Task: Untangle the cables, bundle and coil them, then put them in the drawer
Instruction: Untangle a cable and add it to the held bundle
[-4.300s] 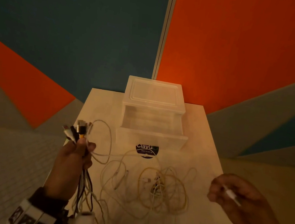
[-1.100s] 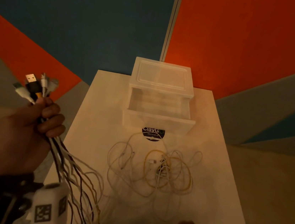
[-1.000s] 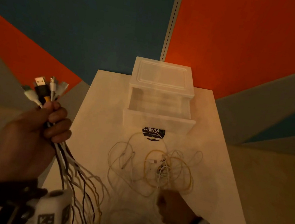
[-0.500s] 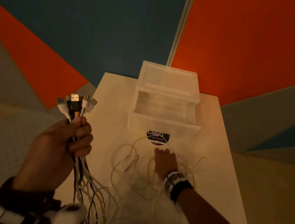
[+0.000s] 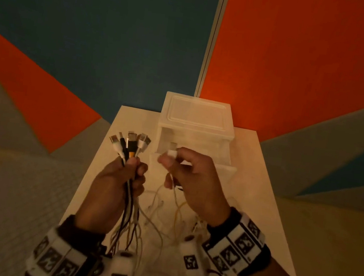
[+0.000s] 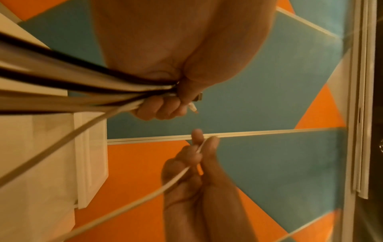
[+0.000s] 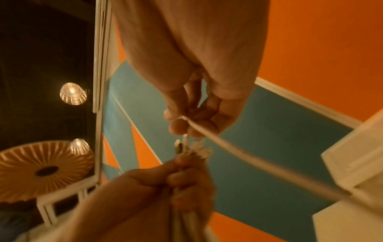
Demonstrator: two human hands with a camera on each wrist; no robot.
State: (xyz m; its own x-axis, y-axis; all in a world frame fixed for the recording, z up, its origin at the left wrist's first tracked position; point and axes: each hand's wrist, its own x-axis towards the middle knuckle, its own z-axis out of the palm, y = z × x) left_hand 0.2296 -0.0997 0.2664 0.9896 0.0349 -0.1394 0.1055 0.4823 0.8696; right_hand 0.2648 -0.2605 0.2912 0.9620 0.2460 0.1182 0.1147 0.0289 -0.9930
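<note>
My left hand [image 5: 123,176] grips a bundle of black and white cables [image 5: 129,147], their plug ends fanned out above my fist; the cords hang down past my wrist. In the left wrist view my left hand [image 6: 167,101] is wrapped round the cables [image 6: 87,91]. My right hand [image 5: 183,172] pinches the plug end of a white cable [image 5: 171,153] just right of the bundle, above the table. The right wrist view has my right hand [image 7: 186,117] holding the white cable [image 7: 238,155] as it trails away. A loose tangle of cables [image 5: 166,216] lies on the table under my hands.
A clear plastic drawer unit [image 5: 195,125] stands at the back of the white table [image 5: 261,193], its drawer [image 5: 196,162] pulled open toward me. Blue and orange wall panels rise behind it. The table edges drop off at left and right.
My right hand has risen from the tangle on the table with a white plug end and come up beside the bundle. My left hand has moved the bundle right, toward the drawer.
</note>
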